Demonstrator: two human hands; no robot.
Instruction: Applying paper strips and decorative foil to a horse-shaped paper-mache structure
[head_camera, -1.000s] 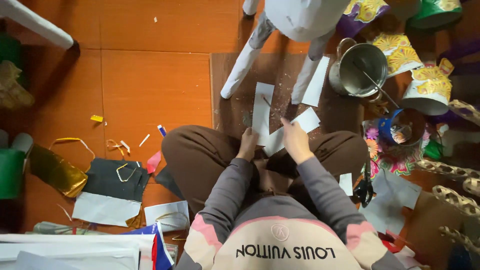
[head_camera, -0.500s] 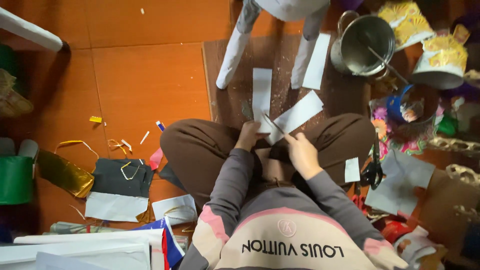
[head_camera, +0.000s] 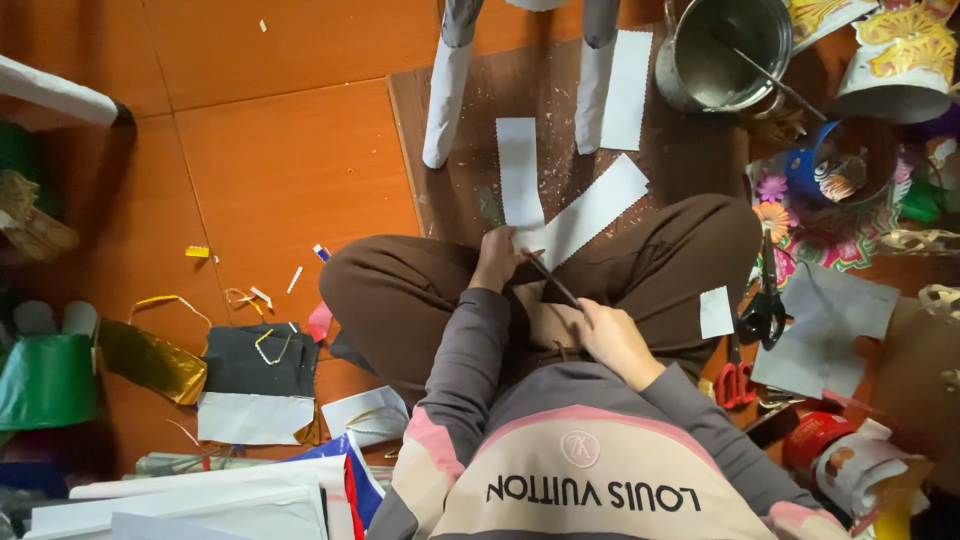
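I sit cross-legged on the floor. My left hand (head_camera: 496, 260) pinches the near end of a long white paper strip (head_camera: 592, 210) with a zigzag edge, which slants up and right over my knee. My right hand (head_camera: 612, 340) is closed on thin scissors (head_camera: 552, 278), close to my belly, their blades pointing at the strip's held end. A second white strip (head_camera: 518, 170) lies upright in view on the brown wooden board (head_camera: 420, 170), just above my left hand.
Two paper-wrapped white legs (head_camera: 445, 90) stand on the board beside another white strip (head_camera: 628, 88). A metal pot (head_camera: 730, 45), a blue cup (head_camera: 840, 160), black scissors (head_camera: 765, 300) and grey paper (head_camera: 830, 320) lie right. Gold foil (head_camera: 150, 360) and paper scraps lie left.
My right hand has drawn back from the paper toward my body with the scissors. The held strip has swung out to the right, and the view has tilted down.
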